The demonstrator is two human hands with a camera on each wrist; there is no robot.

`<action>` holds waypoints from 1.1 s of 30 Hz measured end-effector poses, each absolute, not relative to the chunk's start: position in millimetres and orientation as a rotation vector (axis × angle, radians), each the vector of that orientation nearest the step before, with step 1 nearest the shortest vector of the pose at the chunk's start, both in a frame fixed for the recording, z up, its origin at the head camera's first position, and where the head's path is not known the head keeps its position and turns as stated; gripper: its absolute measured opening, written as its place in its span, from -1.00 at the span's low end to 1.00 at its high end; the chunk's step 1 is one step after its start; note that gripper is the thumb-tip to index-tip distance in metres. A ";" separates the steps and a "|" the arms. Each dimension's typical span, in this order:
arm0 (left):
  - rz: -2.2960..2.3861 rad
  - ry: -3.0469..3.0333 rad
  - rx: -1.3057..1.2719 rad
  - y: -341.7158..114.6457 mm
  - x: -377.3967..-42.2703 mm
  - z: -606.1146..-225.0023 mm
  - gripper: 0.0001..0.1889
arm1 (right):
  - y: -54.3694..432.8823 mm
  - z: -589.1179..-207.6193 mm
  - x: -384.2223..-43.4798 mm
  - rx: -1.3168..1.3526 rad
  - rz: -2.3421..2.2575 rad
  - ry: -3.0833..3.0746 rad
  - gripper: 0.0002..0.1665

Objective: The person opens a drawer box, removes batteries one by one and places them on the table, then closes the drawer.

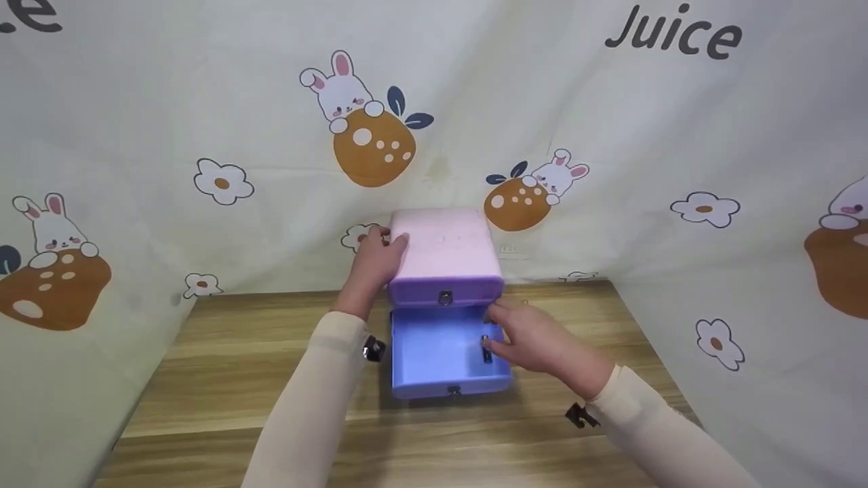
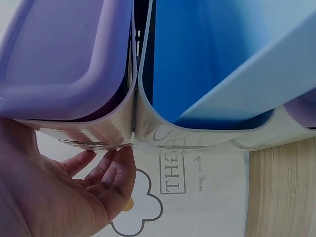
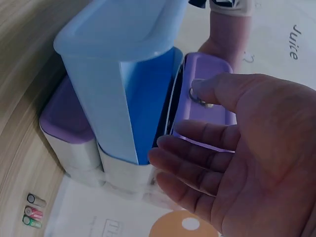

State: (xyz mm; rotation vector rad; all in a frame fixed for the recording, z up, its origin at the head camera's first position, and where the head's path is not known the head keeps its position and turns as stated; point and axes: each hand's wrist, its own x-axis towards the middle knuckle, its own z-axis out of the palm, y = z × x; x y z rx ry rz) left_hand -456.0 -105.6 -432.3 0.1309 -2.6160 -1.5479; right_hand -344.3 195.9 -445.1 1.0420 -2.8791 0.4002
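Observation:
A small drawer unit with a pink top (image 1: 444,240) stands against the back cloth. Its upper purple drawer (image 1: 417,291) is closed; the blue drawer (image 1: 434,346) under it is pulled out. Inside the blue drawer, near its right wall, is a small dark cylinder (image 1: 486,351) that looks like a battery. My left hand (image 1: 374,264) rests against the unit's left side, fingers loosely extended. My right hand (image 1: 539,335) is at the right edge of the blue drawer, its thumb near the dark cylinder. In the right wrist view its fingers are spread, with nothing between them.
Several batteries (image 3: 33,212) lie on the wooden table (image 3: 17,163) beside the unit. Another purple drawer (image 3: 69,116) is beneath the blue one. Printed cloth walls (image 1: 271,224) enclose the table at the back and sides.

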 end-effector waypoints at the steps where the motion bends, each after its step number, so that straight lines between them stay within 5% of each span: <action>1: -1.551 -2.618 0.131 -105.3 -455.7 -432.2 -0.27 | 193.5 -445.7 -343.8 1.071 0.342 -2.869 -0.61; 15: -1.566 -2.618 0.116 -106.1 -456.3 -433.7 -0.26 | 176.7 -468.9 -354.0 1.328 -0.255 -2.718 -0.59; 33: -1.570 -2.625 0.116 -106.5 -456.0 -432.4 -0.27 | 175.1 -477.4 -363.2 1.430 -0.352 -2.671 -0.64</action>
